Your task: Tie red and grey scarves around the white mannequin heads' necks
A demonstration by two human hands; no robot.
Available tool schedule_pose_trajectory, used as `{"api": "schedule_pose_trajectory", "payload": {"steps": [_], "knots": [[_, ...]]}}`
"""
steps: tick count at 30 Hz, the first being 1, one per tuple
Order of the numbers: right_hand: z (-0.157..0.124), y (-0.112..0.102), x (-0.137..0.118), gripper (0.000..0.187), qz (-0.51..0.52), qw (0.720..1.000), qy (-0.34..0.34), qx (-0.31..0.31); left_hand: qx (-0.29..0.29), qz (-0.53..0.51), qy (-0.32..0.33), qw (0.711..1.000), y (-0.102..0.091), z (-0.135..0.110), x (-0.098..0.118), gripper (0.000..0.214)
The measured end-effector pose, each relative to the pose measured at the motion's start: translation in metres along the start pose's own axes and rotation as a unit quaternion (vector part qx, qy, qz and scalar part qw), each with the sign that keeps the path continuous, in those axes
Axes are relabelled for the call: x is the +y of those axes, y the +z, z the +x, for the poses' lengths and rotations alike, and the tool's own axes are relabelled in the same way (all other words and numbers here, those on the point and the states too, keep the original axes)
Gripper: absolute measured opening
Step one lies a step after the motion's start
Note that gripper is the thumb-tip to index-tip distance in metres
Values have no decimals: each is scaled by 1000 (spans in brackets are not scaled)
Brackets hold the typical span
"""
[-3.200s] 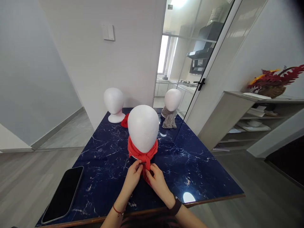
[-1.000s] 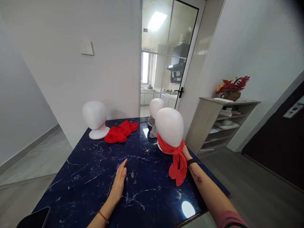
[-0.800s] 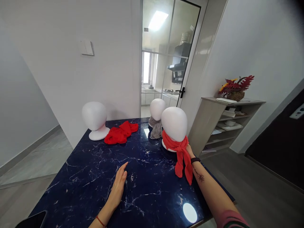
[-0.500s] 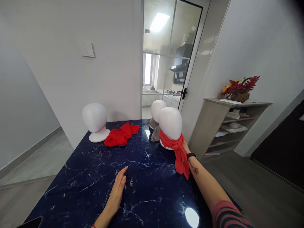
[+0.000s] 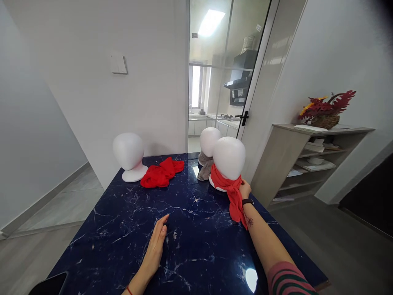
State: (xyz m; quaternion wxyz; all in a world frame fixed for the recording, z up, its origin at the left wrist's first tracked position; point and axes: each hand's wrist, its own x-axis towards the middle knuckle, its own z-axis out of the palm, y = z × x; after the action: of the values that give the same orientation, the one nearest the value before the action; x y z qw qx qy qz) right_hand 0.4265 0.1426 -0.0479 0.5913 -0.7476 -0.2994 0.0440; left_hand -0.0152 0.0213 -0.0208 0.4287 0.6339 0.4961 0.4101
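Near the middle of the dark blue table, my left hand [image 5: 156, 243] is open, fingers stretched out and holding nothing. My right hand [image 5: 245, 189] is at the right side of a white mannequin head [image 5: 229, 159], its fingers curled in against the red scarf [image 5: 225, 180] around the neck. Those fingertips are partly hidden. One end of the scarf hangs down the front onto the table, beside my right wrist. Just behind stands a second white head [image 5: 210, 141] with a grey scarf [image 5: 206, 170] at its neck.
A bare white mannequin head [image 5: 128, 150] stands at the table's far left, with a crumpled red cloth [image 5: 161, 173] beside it. A dark flat device [image 5: 49, 284] lies at the near left. Beyond the marbled table [image 5: 123, 221] are a glass door and a grey shelf [image 5: 276, 151].
The view has turned slightly left, so everything sits farther right. The scarfed front head stands a little farther from the one behind, with my right hand still beside it. My left hand stays open.
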Motion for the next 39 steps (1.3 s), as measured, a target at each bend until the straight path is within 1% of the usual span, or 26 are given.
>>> {"api": "schedule_pose_trajectory", "payload": {"steps": [3,5,8,10,11,12,13,14,15,16,17,18,19,20,21,22,23,24,27,31,35,39], "knots": [[-2,-4,-1,21,87,995,24,39,0,3,-5,1000,1,1,-2,50],[-2,-10,-3,20,137,988,28,71,6,3,-5,1000,1,1,-1,50],[0,-24,-14,20,182,971,30,149,6,3,-7,1000,1,0,3,48],[-2,-33,-31,19,197,959,24,201,7,7,-2,1000,1,-1,6,45],[-8,-35,-43,18,202,954,12,220,10,10,3,1000,1,-1,6,43],[-18,-36,-57,18,206,951,-12,229,17,14,10,1000,1,0,6,42],[-32,-35,-72,17,208,951,-44,226,23,17,18,999,1,0,5,40],[-52,-32,-87,16,206,951,-95,209,30,20,27,999,2,1,3,38],[-76,-29,-101,16,200,954,-151,166,37,23,37,998,2,2,2,36],[-104,-24,-114,14,186,957,-198,101,44,27,48,998,3,3,1,33],[-134,-20,-125,13,168,955,-242,8,49,32,59,997,3,3,0,31],[-164,-15,-133,14,147,937,-295,-117,53,36,70,996,3,3,-1,28],[-193,-11,-139,15,133,903,-346,-218,55,41,80,994,3,3,0,26],[-219,-8,-143,16,116,863,-393,-296,55,44,91,993,3,2,1,24],[-241,-5,-146,17,100,824,-429,-357,54,46,103,992,2,1,2,23],[-260,-4,-146,19,91,796,-449,-396,52,47,114,991,1,0,4,23],[-274,-2,-146,20,87,782,-451,-420,50,48,124,990,-1,-1,5,23],[-285,-1,-145,21,91,781,-438,-436,47,48,133,989,-2,-2,7,23],[-298,1,-138,22,116,792,-380,-463,42,49,147,987,-5,-3,9,25],[-294,5,-130,22,104,785,-370,-486,51,54,130,989,-4,-3,7,24],[-285,7,-125,21,91,806,-350,-468,34,50,107,992,-2,-4,8,26],[-281,10,-118,20,88,829,-322,-449,28,60,105,992,-2,-5,10,26]]}}
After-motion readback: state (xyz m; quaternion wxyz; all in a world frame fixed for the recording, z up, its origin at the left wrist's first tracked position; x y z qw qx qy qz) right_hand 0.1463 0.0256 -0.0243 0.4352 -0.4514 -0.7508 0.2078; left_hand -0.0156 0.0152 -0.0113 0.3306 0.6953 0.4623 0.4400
